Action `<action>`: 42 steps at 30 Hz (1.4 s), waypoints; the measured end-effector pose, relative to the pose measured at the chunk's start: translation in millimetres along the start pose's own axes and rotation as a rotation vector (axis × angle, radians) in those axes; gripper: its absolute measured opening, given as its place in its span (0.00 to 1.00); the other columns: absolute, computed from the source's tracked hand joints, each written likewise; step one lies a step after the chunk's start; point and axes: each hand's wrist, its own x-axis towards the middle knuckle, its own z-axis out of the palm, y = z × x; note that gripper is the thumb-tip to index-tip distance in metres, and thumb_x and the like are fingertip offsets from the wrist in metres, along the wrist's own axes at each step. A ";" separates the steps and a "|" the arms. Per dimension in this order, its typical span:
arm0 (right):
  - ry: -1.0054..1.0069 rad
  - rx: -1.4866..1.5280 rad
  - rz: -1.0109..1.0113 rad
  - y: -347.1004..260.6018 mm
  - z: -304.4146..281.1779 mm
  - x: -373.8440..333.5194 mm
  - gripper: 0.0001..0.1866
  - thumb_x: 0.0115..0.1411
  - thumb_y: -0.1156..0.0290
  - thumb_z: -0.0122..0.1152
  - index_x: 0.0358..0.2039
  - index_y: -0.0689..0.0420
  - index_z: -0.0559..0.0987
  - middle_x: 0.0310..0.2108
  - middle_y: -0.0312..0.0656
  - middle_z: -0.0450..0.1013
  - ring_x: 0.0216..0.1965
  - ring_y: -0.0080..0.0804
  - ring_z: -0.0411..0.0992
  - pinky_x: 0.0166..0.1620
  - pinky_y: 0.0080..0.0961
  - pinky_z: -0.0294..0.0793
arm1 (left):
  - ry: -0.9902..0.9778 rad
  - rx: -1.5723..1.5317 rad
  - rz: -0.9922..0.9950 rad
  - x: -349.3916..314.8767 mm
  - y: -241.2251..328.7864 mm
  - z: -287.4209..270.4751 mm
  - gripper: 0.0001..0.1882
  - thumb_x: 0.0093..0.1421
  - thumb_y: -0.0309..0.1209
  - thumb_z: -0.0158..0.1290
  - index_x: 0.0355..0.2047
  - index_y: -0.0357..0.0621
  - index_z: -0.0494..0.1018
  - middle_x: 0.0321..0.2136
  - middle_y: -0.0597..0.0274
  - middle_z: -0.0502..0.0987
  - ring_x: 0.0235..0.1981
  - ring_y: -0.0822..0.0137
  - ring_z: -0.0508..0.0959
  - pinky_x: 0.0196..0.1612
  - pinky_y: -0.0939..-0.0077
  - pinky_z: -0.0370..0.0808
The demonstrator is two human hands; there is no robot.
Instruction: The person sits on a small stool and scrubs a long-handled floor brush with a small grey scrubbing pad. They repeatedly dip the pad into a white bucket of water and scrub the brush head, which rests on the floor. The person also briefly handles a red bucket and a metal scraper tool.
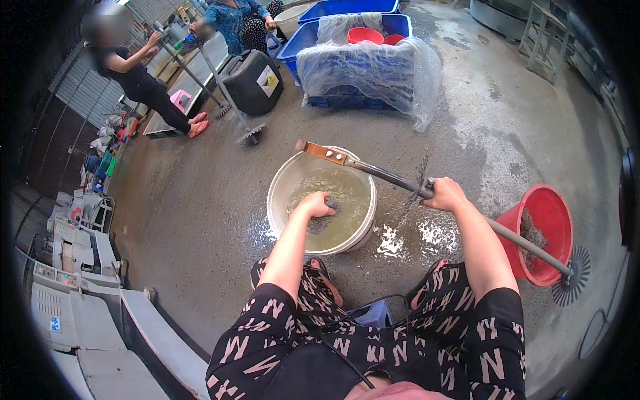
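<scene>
A white bucket (275,220) of cloudy greenish water stands on the floor in front of my knees. Inside it, my left hand (319,205) is closed around a clump of wet grey material (328,215) at the water. My right hand (445,195) grips a long metal rod (390,175) near its middle. The rod's copper-coloured end plate (323,152) lies over the bucket's far rim. At the rod's other end, a round toothed disc (571,277) is beside a tilted red bucket (557,220). Dark thin bristles or wires (417,190) stick out from the rod next to my right hand.
Grey clumped material (531,235) sits in the red bucket. Blue crates (360,73) draped with clear plastic stand ahead, near a black jerrycan (252,81). Two people are at the far left, with similar disc-ended rods (223,87). Grey machines (87,313) line the left. The floor is wet.
</scene>
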 end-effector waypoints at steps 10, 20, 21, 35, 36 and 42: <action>-0.292 0.166 0.181 11.5 0.9 10.6 0.21 0.42 0.59 0.70 0.27 0.64 0.76 0.26 0.47 0.74 0.30 0.38 0.74 0.34 0.33 0.72 | -0.111 -0.197 0.082 13.5 -5.4 15.0 0.28 0.43 0.32 0.63 0.48 0.47 0.72 0.45 0.53 0.76 0.46 0.57 0.76 0.48 0.67 0.72; -0.338 0.291 0.125 8.4 12.6 15.9 0.16 0.41 0.66 0.66 0.19 0.66 0.72 0.15 0.42 0.69 0.17 0.31 0.70 0.21 0.31 0.68 | 0.904 -0.282 0.062 -4.3 66.1 -35.5 0.17 0.47 0.41 0.58 0.34 0.46 0.74 0.30 0.49 0.79 0.34 0.48 0.79 0.38 0.57 0.75; -0.313 0.272 0.114 10.1 14.5 14.7 0.16 0.41 0.66 0.66 0.19 0.66 0.72 0.16 0.43 0.70 0.17 0.32 0.71 0.21 0.31 0.69 | 0.887 -0.233 -0.003 -4.8 60.3 -30.7 0.17 0.47 0.41 0.58 0.34 0.46 0.74 0.30 0.49 0.79 0.34 0.48 0.79 0.38 0.57 0.75; -0.235 0.116 0.141 -6.1 2.9 -1.5 0.21 0.42 0.62 0.67 0.31 0.67 0.77 0.32 0.56 0.75 0.37 0.45 0.76 0.41 0.35 0.74 | 0.955 -0.059 0.023 -8.1 74.2 -37.5 0.20 0.45 0.40 0.61 0.36 0.46 0.71 0.33 0.51 0.78 0.36 0.48 0.78 0.39 0.54 0.74; -0.225 0.094 0.152 -7.3 3.9 -1.1 0.21 0.42 0.62 0.67 0.32 0.66 0.77 0.34 0.56 0.75 0.39 0.45 0.75 0.43 0.36 0.74 | 0.961 -0.044 0.028 -11.0 74.5 -39.2 0.19 0.44 0.40 0.61 0.35 0.45 0.71 0.34 0.51 0.78 0.36 0.48 0.78 0.39 0.54 0.74; -0.282 0.040 0.205 -15.4 -1.3 -2.5 0.23 0.43 0.60 0.66 0.38 0.61 0.79 0.41 0.52 0.75 0.46 0.44 0.74 0.48 0.36 0.73 | 0.942 0.100 0.008 2.3 82.2 -72.9 0.18 0.44 0.38 0.61 0.33 0.44 0.70 0.31 0.52 0.78 0.36 0.49 0.78 0.38 0.53 0.74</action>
